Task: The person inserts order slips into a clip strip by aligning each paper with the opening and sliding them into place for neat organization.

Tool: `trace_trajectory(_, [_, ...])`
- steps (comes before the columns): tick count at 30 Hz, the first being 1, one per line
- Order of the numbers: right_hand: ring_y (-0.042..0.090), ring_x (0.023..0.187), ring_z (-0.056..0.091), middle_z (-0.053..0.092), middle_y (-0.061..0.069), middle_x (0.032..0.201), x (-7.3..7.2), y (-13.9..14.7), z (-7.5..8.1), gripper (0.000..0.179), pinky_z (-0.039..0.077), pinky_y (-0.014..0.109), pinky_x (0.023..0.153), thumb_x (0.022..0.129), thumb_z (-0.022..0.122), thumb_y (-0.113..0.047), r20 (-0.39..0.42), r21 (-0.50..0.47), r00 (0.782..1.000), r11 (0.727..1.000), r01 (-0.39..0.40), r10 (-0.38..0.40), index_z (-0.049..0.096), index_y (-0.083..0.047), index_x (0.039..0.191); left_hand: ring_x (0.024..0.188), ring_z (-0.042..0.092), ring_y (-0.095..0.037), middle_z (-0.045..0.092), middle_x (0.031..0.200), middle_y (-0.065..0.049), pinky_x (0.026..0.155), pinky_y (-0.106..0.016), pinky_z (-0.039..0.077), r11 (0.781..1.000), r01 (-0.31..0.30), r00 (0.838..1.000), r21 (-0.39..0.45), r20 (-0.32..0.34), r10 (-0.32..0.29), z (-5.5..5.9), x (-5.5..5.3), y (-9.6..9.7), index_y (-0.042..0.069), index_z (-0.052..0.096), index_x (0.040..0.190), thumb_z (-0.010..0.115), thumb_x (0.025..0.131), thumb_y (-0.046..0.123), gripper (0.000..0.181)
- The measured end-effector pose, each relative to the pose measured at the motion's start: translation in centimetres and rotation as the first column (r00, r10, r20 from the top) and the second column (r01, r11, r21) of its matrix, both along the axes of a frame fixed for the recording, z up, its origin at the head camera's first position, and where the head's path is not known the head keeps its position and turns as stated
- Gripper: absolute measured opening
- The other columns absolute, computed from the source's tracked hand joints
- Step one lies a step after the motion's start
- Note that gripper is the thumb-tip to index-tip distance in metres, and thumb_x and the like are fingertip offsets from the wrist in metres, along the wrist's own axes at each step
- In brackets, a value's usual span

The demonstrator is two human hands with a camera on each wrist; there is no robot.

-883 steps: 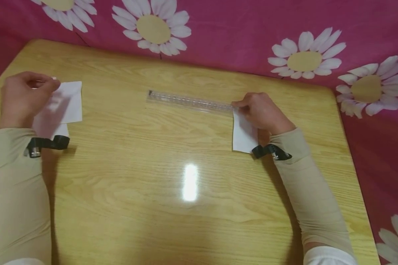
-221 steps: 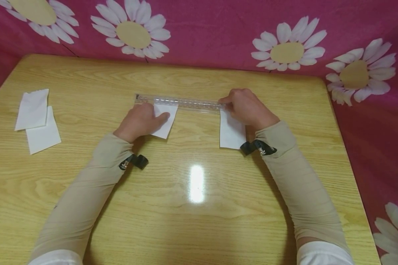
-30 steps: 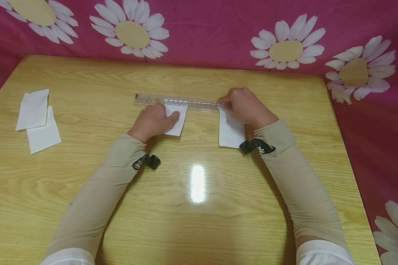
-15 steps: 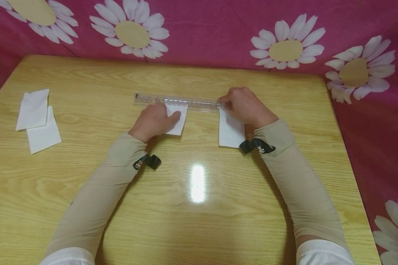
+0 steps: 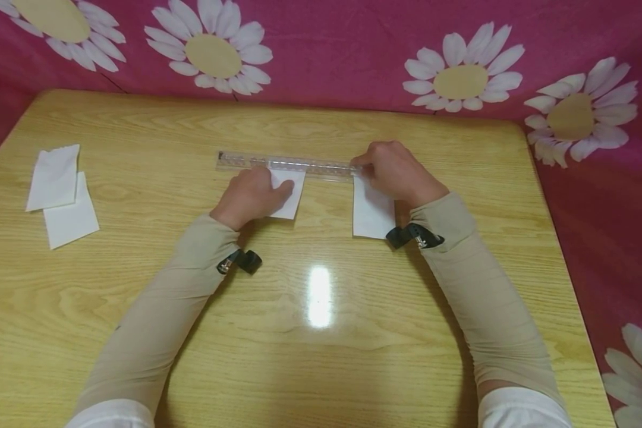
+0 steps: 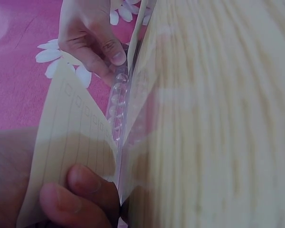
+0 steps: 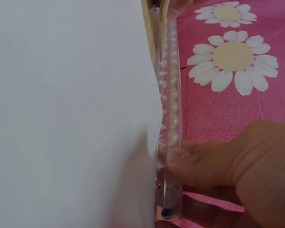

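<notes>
A long clear plastic rail (image 5: 329, 169) with a row of round beads inside lies across the far half of the table. My right hand (image 5: 398, 172) pinches its right end; in the right wrist view the thumb (image 7: 180, 159) presses on the rail. A white paper slip (image 5: 371, 211) extends from the rail below that hand. My left hand (image 5: 251, 193) holds a second slip (image 5: 290, 199) between thumb and fingers, its top edge at the rail. Seen from the left wrist, this slip (image 6: 78, 123) has printed lines and small boxes. The left fingertips behind the slip are partly hidden.
Two overlapping white slips, an upper one (image 5: 53, 178) and a lower one (image 5: 75, 220), lie at the left of the wooden table (image 5: 321, 368). A pink cloth with daisies (image 5: 342, 53) hangs behind the table's back edge.
Since the earliest frame, my left hand has come from the left-hand slips to the rail with one slip. Lately hand and slip have shifted slightly right along it; my right hand stays put.
</notes>
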State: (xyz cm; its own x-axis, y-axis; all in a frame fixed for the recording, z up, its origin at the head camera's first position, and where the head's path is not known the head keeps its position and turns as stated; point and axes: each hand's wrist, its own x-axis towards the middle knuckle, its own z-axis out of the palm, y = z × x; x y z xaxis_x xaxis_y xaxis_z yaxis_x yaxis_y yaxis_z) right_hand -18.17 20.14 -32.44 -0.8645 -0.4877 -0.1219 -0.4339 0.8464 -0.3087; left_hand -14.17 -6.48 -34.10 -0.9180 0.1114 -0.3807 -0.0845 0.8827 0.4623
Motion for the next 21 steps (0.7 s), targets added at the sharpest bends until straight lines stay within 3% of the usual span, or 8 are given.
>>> trace_trajectory(21, [0.026,0.083,0.052,0.072,0.021,0.107,0.03,-0.08,0.01,0.034,0.046,0.038,0.075,0.101,0.056,-0.003,-0.012,-0.007,1.0,1.0,-0.009,0.008,0.071,-0.008,0.13,0.058,0.044,-0.017,0.045,0.071,-0.003,0.055,-0.031,0.039,1.0,0.02,1.0,0.006,-0.016,-0.02,0.03,0.01,0.29,0.012,0.047,0.073,0.049,0.104,0.049,0.048])
